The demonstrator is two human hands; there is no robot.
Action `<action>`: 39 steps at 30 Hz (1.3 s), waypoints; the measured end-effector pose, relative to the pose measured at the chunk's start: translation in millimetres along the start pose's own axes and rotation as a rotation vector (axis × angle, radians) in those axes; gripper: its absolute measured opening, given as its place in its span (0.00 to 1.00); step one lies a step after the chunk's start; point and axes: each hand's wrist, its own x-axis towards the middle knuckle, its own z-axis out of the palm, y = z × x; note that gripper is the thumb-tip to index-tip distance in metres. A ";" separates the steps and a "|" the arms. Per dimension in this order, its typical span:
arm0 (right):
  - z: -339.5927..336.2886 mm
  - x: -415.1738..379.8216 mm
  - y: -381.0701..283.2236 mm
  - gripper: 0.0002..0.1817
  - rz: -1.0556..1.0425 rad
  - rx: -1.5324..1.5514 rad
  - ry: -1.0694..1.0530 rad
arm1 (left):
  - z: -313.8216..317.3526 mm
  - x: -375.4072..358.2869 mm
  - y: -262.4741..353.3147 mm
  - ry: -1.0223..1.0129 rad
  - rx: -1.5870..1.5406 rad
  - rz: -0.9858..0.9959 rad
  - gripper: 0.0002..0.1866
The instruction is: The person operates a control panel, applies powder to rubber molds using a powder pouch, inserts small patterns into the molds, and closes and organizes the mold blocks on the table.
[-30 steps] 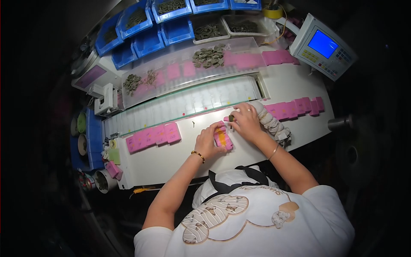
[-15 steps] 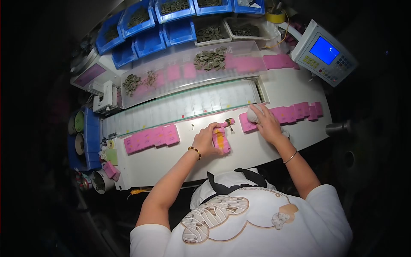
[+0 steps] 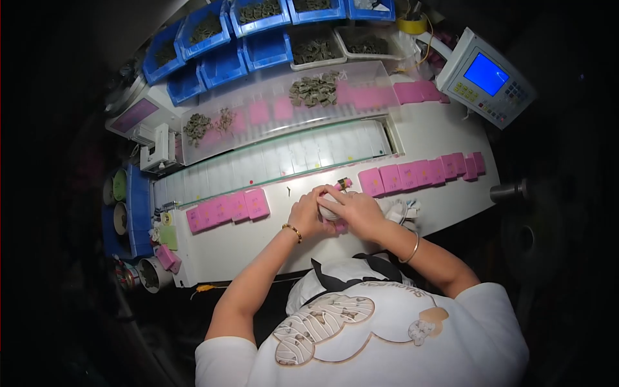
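Note:
At the middle of the white table, my left hand (image 3: 311, 214) is closed around a pink paper packet (image 3: 340, 228), mostly hidden under my fingers. My right hand (image 3: 362, 214) comes in from the other side, closed on a white rounded wad (image 3: 327, 209) pressed against that packet. Just beyond my fingertips lies a small pink piece with a dark band (image 3: 343, 184). A row of pink blocks with handwriting (image 3: 229, 211) lies to the left, and a longer row of pink blocks (image 3: 412, 176) runs to the right. Crumpled white material (image 3: 406, 211) sits beside my right wrist.
Behind the hands stretches a glass-edged tray strip (image 3: 277, 161). A clear plastic bin (image 3: 258, 132) holds dried grey-green pieces. Blue bins (image 3: 267, 50) line the back. A control panel with a blue screen (image 3: 487, 74) stands at right, a metal cup (image 3: 153, 274) at left.
My right hand has moved left from the right-hand row, bringing the white wad onto the packet in my left hand. The left hand has stayed almost in place.

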 end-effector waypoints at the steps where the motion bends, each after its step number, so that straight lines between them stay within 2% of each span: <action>1: -1.6 0.1 -2.8 0.38 -0.018 0.003 0.148 | -3.2 5.3 -0.9 0.039 0.010 0.004 0.54; 2: -8.7 2.8 -9.0 0.38 -0.025 0.002 0.145 | -3.8 8.1 -2.1 0.046 0.007 0.000 0.54; 4: -24.1 4.0 -28.1 0.39 -0.031 -0.023 0.413 | -4.1 9.0 -0.2 -0.114 0.021 -0.032 0.53; 5: -7.1 0.1 -24.2 0.39 -0.029 -0.023 0.410 | -2.6 6.5 -1.4 -0.116 0.019 -0.033 0.53; 7: 30.6 -5.0 -13.2 0.39 0.022 -0.168 0.159 | -1.2 3.0 -3.8 0.091 -0.031 0.036 0.53; 8: 34.1 -7.1 -6.8 0.39 0.019 -0.171 0.165 | -1.1 2.5 -3.6 0.097 -0.026 0.039 0.53; 10: 21.9 -8.9 3.0 0.40 0.000 -0.059 0.011 | 1.7 0.5 -1.1 0.126 -0.033 0.071 0.52; 12: 6.6 -10.3 10.9 0.42 -0.036 -0.041 0.021 | 4.5 -3.5 -1.4 0.125 -0.040 0.075 0.51; 14: -11.0 -17.2 14.0 0.41 -0.048 -0.084 0.195 | 4.6 -6.0 -3.2 0.133 -0.057 0.076 0.48; 15: -20.5 -20.3 15.8 0.40 0.019 -0.136 0.245 | 6.3 -9.5 -2.4 0.138 -0.059 0.071 0.48; 16: -23.0 -22.4 24.3 0.40 0.017 -0.136 0.242 | 9.5 -13.0 0.0 0.175 -0.050 0.102 0.43; 17: -24.7 -23.9 36.0 0.40 0.120 -0.136 0.263 | 13.6 -15.8 2.9 0.211 -0.042 0.136 0.38; 18: -24.9 -26.1 46.4 0.39 0.226 -0.138 0.285 | 19.3 -18.9 5.1 0.208 -0.046 0.139 0.38; 20: -10.3 -24.6 68.2 0.37 0.313 -0.190 0.244 | 29.1 -25.6 7.0 0.277 -0.019 0.296 0.25; 21: -6.0 -22.1 73.4 0.35 0.398 -0.235 0.202 | 36.7 -28.5 9.5 0.252 -0.100 0.343 0.14; 22: -7.1 -15.9 70.7 0.35 0.397 -0.234 0.207 | 42.2 -32.9 10.5 0.253 -0.096 0.345 0.14; 24: -5.8 -0.4 61.2 0.28 0.294 -0.221 0.257 | 52.1 -39.3 13.3 0.278 0.025 0.447 0.08; 25: 0.6 7.2 61.5 0.28 0.300 -0.223 0.261 | 51.4 -39.5 17.2 0.295 0.022 0.425 0.07; 27: 20.0 21.6 63.2 0.18 0.213 -0.292 0.242 | 48.8 -35.7 19.8 0.282 -0.035 0.387 0.06; 28: 24.4 25.7 63.4 0.18 0.209 -0.288 0.242 | 46.1 -34.0 19.9 0.278 -0.090 0.337 0.06; 30: 31.6 35.7 63.1 0.15 0.211 -0.480 0.017 | 39.3 -24.6 15.5 0.277 -0.163 0.282 0.07; 32: 39.0 39.6 65.8 0.13 0.180 -0.486 0.028 | 37.3 -16.5 12.5 0.274 -0.245 0.233 0.07; 34: 42.2 38.6 66.8 0.12 0.149 -0.493 0.034 | 37.5 -12.8 10.2 0.382 -0.514 -0.040 0.11; 35: 43.0 36.5 67.7 0.10 0.118 -0.431 0.115 | 39.8 -7.8 3.2 0.432 -0.542 -0.048 0.16; 38: 31.0 34.2 58.0 0.07 0.072 -0.252 0.240 | 32.3 2.7 5.6 0.539 -0.700 -0.117 0.19; 39: 21.8 31.8 51.3 0.08 0.067 -0.135 0.283 | 20.2 0.5 14.7 0.470 -0.745 -0.152 0.23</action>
